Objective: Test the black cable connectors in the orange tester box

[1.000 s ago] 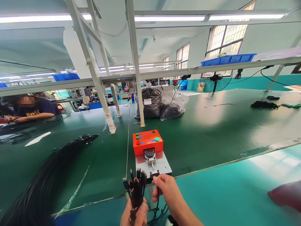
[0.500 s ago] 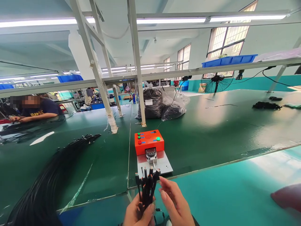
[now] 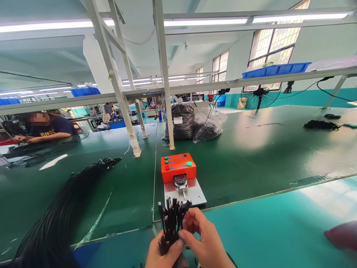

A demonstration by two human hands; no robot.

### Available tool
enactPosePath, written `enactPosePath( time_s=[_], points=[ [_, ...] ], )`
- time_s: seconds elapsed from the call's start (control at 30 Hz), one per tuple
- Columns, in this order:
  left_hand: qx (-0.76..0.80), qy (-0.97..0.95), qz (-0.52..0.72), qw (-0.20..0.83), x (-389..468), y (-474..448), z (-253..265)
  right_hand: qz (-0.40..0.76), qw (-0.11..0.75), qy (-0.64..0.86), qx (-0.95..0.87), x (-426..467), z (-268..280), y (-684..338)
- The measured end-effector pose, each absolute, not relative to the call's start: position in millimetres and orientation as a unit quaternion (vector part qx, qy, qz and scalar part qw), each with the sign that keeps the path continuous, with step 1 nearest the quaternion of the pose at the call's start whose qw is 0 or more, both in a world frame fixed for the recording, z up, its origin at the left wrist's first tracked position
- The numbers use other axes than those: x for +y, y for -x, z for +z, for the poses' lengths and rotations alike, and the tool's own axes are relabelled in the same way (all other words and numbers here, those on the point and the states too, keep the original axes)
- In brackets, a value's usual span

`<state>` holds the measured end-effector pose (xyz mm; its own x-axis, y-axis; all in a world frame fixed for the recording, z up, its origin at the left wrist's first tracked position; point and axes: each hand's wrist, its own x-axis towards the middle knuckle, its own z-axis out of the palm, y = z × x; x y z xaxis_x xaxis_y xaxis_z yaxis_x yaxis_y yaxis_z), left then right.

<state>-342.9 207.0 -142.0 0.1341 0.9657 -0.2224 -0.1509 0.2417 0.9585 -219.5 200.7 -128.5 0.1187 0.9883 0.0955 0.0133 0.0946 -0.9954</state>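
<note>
My left hand (image 3: 164, 251) is wrapped round a bunch of black cables (image 3: 172, 219), their connector ends pointing up and fanning out. At the bunch's right side, my right hand (image 3: 202, 236) has its thumb and curled fingers closed about one of the cables; the exact contact is partly hidden. Just beyond the connectors stands an orange test box (image 3: 178, 167) with green and red buttons. A small digital gauge (image 3: 180, 181) sits in front of it on a metal plate (image 3: 196, 191), which the cable tips partly cover.
A long bundle of black cables (image 3: 58, 203) curves across the green table at left. Filled plastic bags (image 3: 182, 123) stand behind the box, beside a shelf post (image 3: 164, 93). A dark coil (image 3: 320, 124) lies at far right. Another person (image 3: 51, 126) leans on the table at far left.
My right hand has moved left against the bunch, and its fingers have closed in from a spread pose. The cable tips are fanned slightly differently. The view has shifted a little.
</note>
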Motion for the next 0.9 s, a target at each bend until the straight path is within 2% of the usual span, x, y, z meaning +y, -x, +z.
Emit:
enactPosePath(
  time_s=[0.07, 0.17, 0.27, 0.37, 0.53, 0.9],
  points=[
    [0.493, -0.379, 0.48, 0.619, 208.7, 347.1, -141.4, 0.456, 0.542, 0.505, -0.493, 201.9, -128.1, 218.3],
    [0.499, -0.323, 0.544, 0.592, 210.5, 350.6, -136.5, 0.489, 0.576, 0.483, -0.443, 201.9, -131.6, 216.8],
    [0.506, -0.387, 0.54, 0.55, 210.0, 348.5, -132.5, 0.498, 0.609, 0.489, -0.376, 201.2, -140.5, 216.6],
    [0.523, -0.45, 0.528, 0.495, 208.2, 343.4, -134.0, 0.528, 0.592, 0.497, -0.352, 203.6, -151.5, 216.2],
    [0.533, -0.46, 0.486, 0.517, 209.4, 342.0, -143.0, 0.578, 0.533, 0.517, -0.337, 214.8, -160.8, 213.3],
    [0.516, -0.459, 0.498, 0.524, 209.6, 340.0, -145.3, 0.566, 0.53, 0.555, -0.301, 221.9, -152.5, 212.1]
  ],
)
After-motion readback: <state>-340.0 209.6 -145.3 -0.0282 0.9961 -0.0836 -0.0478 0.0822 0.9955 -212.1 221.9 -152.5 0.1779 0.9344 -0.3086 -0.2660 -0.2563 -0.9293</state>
